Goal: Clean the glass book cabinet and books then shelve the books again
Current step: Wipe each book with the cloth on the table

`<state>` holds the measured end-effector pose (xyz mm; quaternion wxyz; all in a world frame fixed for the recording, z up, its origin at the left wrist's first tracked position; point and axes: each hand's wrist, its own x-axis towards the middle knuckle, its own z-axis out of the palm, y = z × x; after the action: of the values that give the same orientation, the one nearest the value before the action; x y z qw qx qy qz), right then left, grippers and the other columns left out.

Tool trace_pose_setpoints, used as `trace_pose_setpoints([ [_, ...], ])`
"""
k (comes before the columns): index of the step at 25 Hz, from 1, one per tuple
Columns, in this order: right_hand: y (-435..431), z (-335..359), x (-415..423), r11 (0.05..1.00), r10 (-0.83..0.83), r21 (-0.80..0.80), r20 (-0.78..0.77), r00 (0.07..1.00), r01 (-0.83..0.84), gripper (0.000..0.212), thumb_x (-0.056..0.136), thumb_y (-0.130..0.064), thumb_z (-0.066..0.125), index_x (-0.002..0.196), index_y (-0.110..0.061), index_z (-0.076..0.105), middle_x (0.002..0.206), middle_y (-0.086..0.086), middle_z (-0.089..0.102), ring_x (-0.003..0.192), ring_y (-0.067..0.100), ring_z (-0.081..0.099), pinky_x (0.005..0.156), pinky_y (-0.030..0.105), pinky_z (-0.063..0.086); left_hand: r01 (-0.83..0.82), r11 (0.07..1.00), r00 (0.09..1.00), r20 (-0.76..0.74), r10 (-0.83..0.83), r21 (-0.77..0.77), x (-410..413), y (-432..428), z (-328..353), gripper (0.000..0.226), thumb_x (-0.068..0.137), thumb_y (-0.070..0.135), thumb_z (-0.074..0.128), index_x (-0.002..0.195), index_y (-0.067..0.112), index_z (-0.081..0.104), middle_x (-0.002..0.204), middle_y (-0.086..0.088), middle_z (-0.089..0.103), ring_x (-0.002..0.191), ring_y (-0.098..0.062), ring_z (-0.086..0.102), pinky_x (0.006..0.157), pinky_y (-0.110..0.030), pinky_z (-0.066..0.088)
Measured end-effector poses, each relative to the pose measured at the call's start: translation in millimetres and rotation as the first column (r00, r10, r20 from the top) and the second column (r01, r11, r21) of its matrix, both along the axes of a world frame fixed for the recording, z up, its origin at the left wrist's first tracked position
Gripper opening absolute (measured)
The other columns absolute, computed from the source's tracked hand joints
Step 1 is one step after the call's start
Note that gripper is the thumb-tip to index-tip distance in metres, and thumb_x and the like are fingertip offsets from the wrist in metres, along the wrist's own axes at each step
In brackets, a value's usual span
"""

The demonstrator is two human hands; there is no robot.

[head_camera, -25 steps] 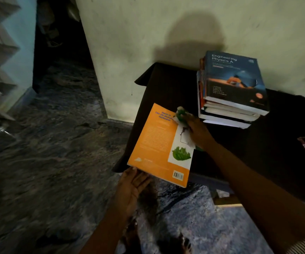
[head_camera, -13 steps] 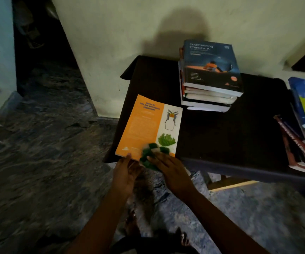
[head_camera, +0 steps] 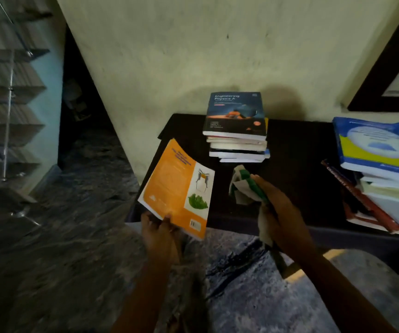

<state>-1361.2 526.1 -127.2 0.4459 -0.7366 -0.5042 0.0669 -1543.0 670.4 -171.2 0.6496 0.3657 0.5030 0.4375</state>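
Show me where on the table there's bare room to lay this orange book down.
The widest bare patch is the table between the middle stack and the right pile. A narrow strip lies between the orange book and the cloth. The right end is crowded with books.

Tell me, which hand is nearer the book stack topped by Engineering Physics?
Right. The right hand, gripping a cloth, sits just in front of the stack; the left hand holds the orange book by its near edge, farther left.
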Motion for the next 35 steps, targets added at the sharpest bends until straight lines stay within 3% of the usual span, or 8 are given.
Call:
trace_pose_setpoints([
  [9, -119.7, 18.5, 50.3, 0.974, -0.182, 0.151, 0.08, 0.98, 0.168, 0.056, 0.083, 0.0, 0.042, 0.132, -0.027, 0.042, 0.132, 0.004, 0.049, 0.118, 0.002, 0.045, 0.096, 0.001, 0.029, 0.334, 0.919, 0.942, -0.033, -0.335, 0.208, 53.0, -104.6, 62.3, 0.014, 0.089, -0.001, 0.054, 0.094, 0.01, 0.048, 0.089, -0.01, 0.062, 0.066, -0.016, 0.067, 0.048, -0.021, 0.054],
  [14, -176.7, 20.9, 76.0, 0.913, -0.377, 0.234, 0.173, 0.91, 0.334, 0.056, 0.08, 0.009, 0.045, 0.129, -0.017, 0.047, 0.13, -0.002, 0.043, 0.124, -0.016, 0.032, 0.101, 0.0, 0.021, 0.428, 0.834, 0.902, -0.229, -0.367, 0.347, 145.5, -122.3, 44.3, 0.016, 0.091, 0.013, 0.058, 0.104, 0.017, 0.05, 0.107, -0.011, 0.061, 0.099, -0.03, 0.061, 0.078, -0.041, 0.054],
  [18, -199.9, 24.9, 89.9, 0.878, -0.473, 0.205, 0.246, 0.846, 0.432, 0.056, 0.073, 0.016, 0.047, 0.127, 0.0, 0.049, 0.125, 0.003, 0.041, 0.113, 0.012, 0.042, 0.096, -0.005, 0.019, 0.545, 0.525, 0.807, -0.58, -0.114, 0.654, 185.7, -120.6, 29.5, 0.033, 0.094, 0.013, 0.05, 0.126, 0.01, 0.058, 0.122, -0.016, 0.062, 0.108, -0.033, 0.06, 0.086, -0.035, 0.045],
  [22, -195.8, 20.4, 97.1, 0.906, -0.417, 0.139, 0.133, 0.899, 0.399, 0.054, 0.08, 0.006, 0.04, 0.129, -0.017, 0.041, 0.127, -0.006, 0.038, 0.118, -0.008, 0.032, 0.096, -0.005, 0.019, 0.702, 0.042, 0.712, -0.702, 0.003, 0.711, 195.5, -113.9, -2.0, 0.051, 0.084, 0.01, 0.039, 0.132, 0.024, 0.046, 0.13, -0.007, 0.058, 0.1, -0.027, 0.067, 0.061, -0.037, 0.059],
  [25, -190.9, 4.8, 102.4, 0.909, -0.405, 0.137, 0.066, 0.912, 0.394, 0.051, 0.083, 0.001, 0.042, 0.129, -0.021, 0.04, 0.132, -0.006, 0.038, 0.122, -0.011, 0.029, 0.101, -0.001, 0.021, 0.733, -0.101, 0.675, -0.738, -0.023, 0.673, 189.8, -119.3, -24.8, 0.05, 0.084, 0.018, 0.039, 0.134, 0.022, 0.04, 0.13, -0.007, 0.057, 0.116, -0.022, 0.059, 0.084, -0.037, 0.054],
  [27, -188.8, -1.0, 103.1, 0.907, -0.405, 0.134, 0.025, 0.914, 0.399, 0.049, 0.084, -0.002, 0.042, 0.127, -0.025, 0.04, 0.132, -0.007, 0.037, 0.122, -0.011, 0.029, 0.1, -0.001, 0.021, 0.811, -0.209, 0.564, -0.825, 0.03, 0.547, 193.7, -115.7, -36.6, 0.066, 0.083, 0.027, 0.04, 0.146, 0.029, 0.023, 0.142, -0.003, 0.043, 0.141, -0.02, 0.027, 0.105, -0.048, 0.032],
  [30, -188.0, -5.0, 104.1, 0.918, -0.379, 0.119, -0.026, 0.925, 0.379, 0.048, 0.086, -0.008, 0.041, 0.124, -0.036, 0.037, 0.13, -0.012, 0.039, 0.121, -0.01, 0.032, 0.099, -0.002, 0.023, 0.874, -0.312, 0.393, -0.92, 0.006, 0.371, 210.4, -113.4, -52.2, 0.077, 0.082, 0.037, 0.033, 0.148, 0.038, -0.005, 0.156, 0.004, 0.012, 0.143, -0.034, 0.007, 0.104, -0.066, 0.024],
  [35, -183.8, -0.4, 105.3, 0.915, -0.367, 0.161, -0.053, 0.929, 0.371, 0.045, 0.086, -0.009, 0.041, 0.123, -0.035, 0.037, 0.13, -0.007, 0.042, 0.121, -0.006, 0.035, 0.102, 0.002, 0.025, 0.79, -0.325, 0.532, -0.845, -0.058, 0.52, 207.6, -99.1, -51.6, 0.077, 0.082, 0.021, 0.031, 0.146, 0.046, -0.004, 0.157, 0.015, -0.006, 0.136, -0.04, 0.027, 0.106, -0.061, 0.026],
])
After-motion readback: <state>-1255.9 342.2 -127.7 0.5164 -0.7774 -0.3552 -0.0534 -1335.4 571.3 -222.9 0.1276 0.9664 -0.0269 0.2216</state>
